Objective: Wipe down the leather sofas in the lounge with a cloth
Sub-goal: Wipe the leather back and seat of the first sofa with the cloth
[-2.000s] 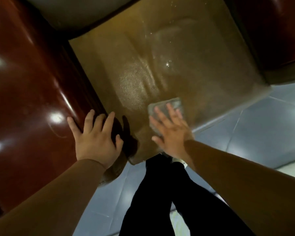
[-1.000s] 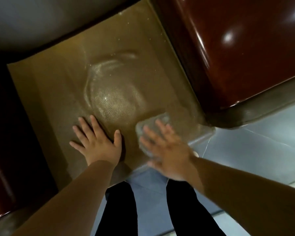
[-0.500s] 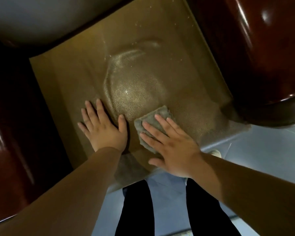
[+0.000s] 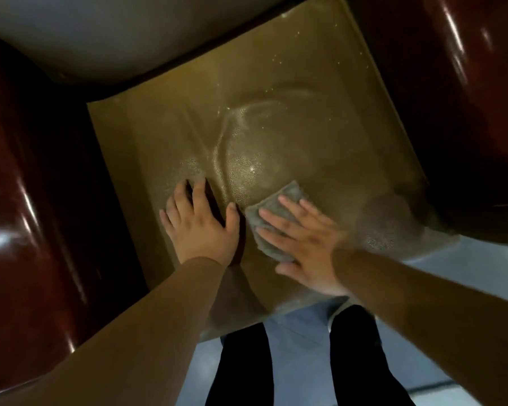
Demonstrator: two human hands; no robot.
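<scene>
Head view is showing the wiping step under way: the right hand is pressing a grey cloth with flat, straight fingers onto the tan leather seat cushion, near its front edge. Just left of the cloth, the left hand is bracing flat on the cushion, holding nothing. Next, probably, the cloth is needing a sweep toward the cushion's back. Glossy maroon armrests are flanking the cushion; pale floor tiles are lying before it.

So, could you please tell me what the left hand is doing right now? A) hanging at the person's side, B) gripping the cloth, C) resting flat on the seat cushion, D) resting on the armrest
C: the left hand lies flat, fingers extended, on the tan seat cushion, beside the cloth under the right hand.
</scene>
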